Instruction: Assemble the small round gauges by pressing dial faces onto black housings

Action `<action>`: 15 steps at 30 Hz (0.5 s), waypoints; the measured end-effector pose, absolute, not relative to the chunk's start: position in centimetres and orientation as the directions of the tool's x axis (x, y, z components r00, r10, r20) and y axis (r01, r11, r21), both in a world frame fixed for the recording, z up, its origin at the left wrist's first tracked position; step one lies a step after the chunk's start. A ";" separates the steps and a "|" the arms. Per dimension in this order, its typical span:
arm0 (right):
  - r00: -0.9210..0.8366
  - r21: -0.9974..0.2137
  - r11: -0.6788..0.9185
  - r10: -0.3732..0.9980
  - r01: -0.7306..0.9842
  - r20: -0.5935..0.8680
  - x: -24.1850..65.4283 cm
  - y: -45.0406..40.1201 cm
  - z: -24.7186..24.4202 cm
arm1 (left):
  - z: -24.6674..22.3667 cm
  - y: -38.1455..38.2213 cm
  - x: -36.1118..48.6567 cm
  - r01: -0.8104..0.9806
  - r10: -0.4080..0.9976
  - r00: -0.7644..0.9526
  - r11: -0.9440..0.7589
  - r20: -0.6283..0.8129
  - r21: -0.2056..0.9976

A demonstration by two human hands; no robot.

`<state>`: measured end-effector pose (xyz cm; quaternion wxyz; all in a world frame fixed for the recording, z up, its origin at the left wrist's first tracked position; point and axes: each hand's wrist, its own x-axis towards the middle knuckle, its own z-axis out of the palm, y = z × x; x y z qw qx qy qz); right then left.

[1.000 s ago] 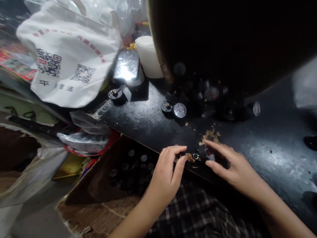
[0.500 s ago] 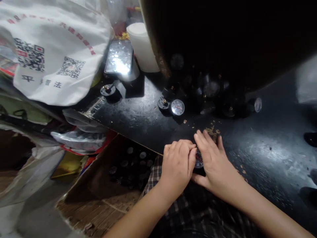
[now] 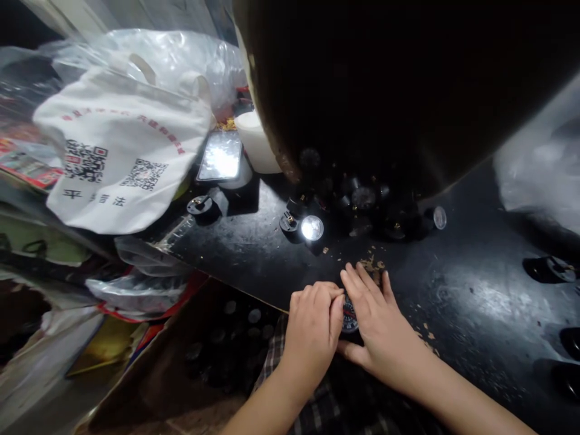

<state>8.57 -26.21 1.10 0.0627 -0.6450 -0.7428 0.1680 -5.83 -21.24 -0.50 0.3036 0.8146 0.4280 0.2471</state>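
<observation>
A round gauge with a black dial (image 3: 350, 316), pale markings and a red needle shows between my hands at the table's near edge. My right hand (image 3: 378, 320) is around its right side, with long fingers past the far rim and the thumb at the near side. Pressed up to the dial's left side is my left hand (image 3: 313, 323), its fingers curled and thumb closed against them; whatever lies inside that grip is hidden. Farther back on the black table (image 3: 244, 260) sit a silver-faced round piece (image 3: 312, 228) and a black round part with brass pins (image 3: 289, 222).
More dark round parts (image 3: 362, 199) crowd under a large black shape (image 3: 385, 78). A shiny box (image 3: 220, 155), white roll (image 3: 257, 142) and white cloth bag (image 3: 122, 145) stand at left. Below the table edge, a cardboard box (image 3: 149, 386) holds several round parts.
The camera view has tilted, so the tabletop and hands sit lower in the picture. Both hands keep nearly the same hold around the gauge.
</observation>
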 end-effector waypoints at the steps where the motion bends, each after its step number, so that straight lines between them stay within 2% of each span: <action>1: -0.160 -0.342 0.109 0.979 0.933 -0.124 8.6 -26.3 1.1 | -0.6 -21.2 -5.8 0.544 0.847 0.510 -0.453 0.151 0.706; 4: -0.201 -0.435 0.125 0.971 0.891 -0.132 9.2 -26.2 1.6 | -0.6 -21.2 -6.0 0.537 0.851 0.502 -0.445 0.152 0.717; 6: -0.266 -0.575 0.150 0.956 0.804 -0.122 10.3 -25.1 2.3 | -0.4 -21.1 -6.1 0.532 0.855 0.502 -0.423 0.129 0.734; 8: -0.185 -0.706 0.104 0.982 0.701 -0.039 11.7 -23.0 2.9 | -0.2 -21.1 -6.3 0.514 0.850 0.513 -0.416 0.121 0.750; 9: -0.052 -0.742 0.053 0.998 0.668 0.024 12.4 -21.7 3.2 | -0.1 -21.1 -6.5 0.494 0.841 0.525 -0.425 0.130 0.759; 11: 0.142 -0.715 -0.014 0.982 0.699 0.120 13.6 -19.2 3.4 | 0.0 -21.3 -6.7 0.446 0.815 0.559 -0.449 0.151 0.775; 13: 0.144 -0.663 -0.010 0.979 0.749 0.148 14.3 -17.6 3.3 | -0.2 -21.6 -6.9 0.423 0.801 0.573 -0.470 0.173 0.775; 15: 0.070 -0.649 0.030 0.989 0.760 0.128 14.4 -17.6 3.3 | -0.6 -21.9 -7.2 0.453 0.822 0.529 -0.482 0.209 0.750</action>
